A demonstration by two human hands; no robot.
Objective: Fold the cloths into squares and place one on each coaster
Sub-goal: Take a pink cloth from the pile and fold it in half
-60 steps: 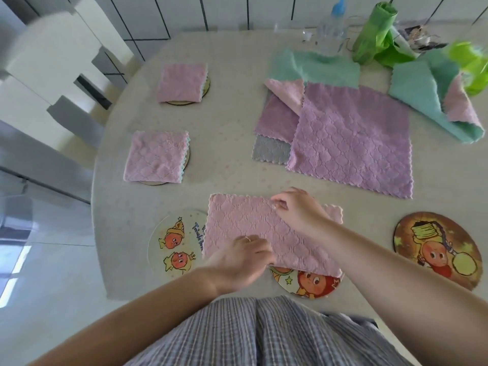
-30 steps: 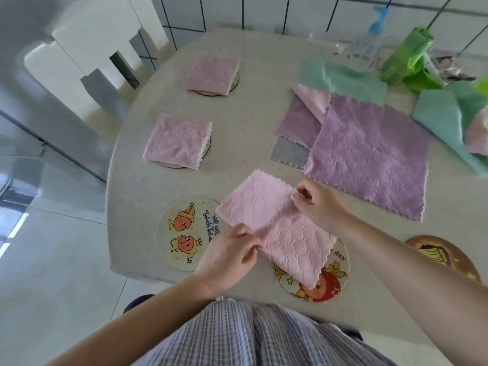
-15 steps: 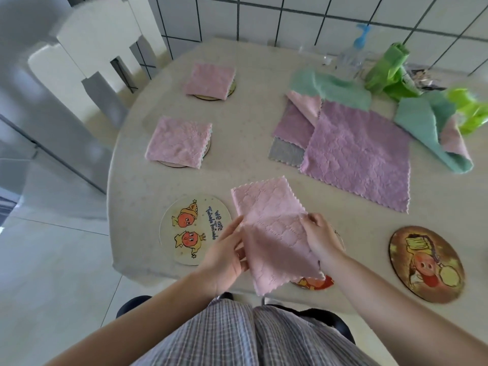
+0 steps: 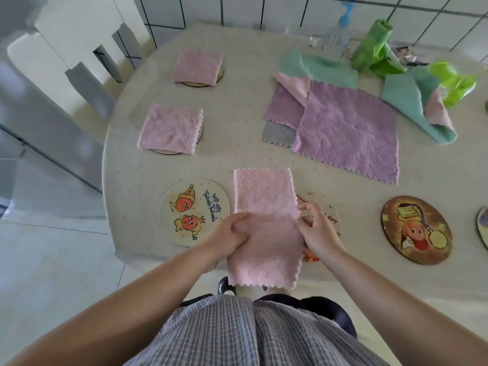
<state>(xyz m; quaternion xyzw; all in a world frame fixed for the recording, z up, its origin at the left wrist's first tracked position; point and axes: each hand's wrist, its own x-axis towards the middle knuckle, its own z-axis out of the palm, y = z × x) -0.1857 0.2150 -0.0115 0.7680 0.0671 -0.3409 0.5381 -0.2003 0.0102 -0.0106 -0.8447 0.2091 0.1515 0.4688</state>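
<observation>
A pink cloth point(image 4: 264, 204), folded into a long strip, lies lengthwise at the table's front edge with its near end hanging over. My left hand point(image 4: 227, 236) pinches its left edge and my right hand point(image 4: 315, 231) pinches its right edge. A pale cartoon coaster point(image 4: 184, 207) lies bare to the left. Another coaster point(image 4: 331, 220) is partly hidden under my right hand. A dark round coaster point(image 4: 416, 229) lies to the right. Two folded pink squares point(image 4: 171, 128) point(image 4: 198, 65) sit on coasters at the far left.
Unfolded cloths lie at the back: a large purple one point(image 4: 348, 130) over purple, grey, pink and green ones, and a green one point(image 4: 412, 101) at the right. A spray bottle point(image 4: 340, 27) and green bags point(image 4: 375, 46) stand by the tiled wall. A white chair point(image 4: 79, 30) stands on the left.
The pink strip has been turned from crosswise to lengthwise and drawn toward me. Both hands moved to its side edges, and its near end now hangs past the table edge.
</observation>
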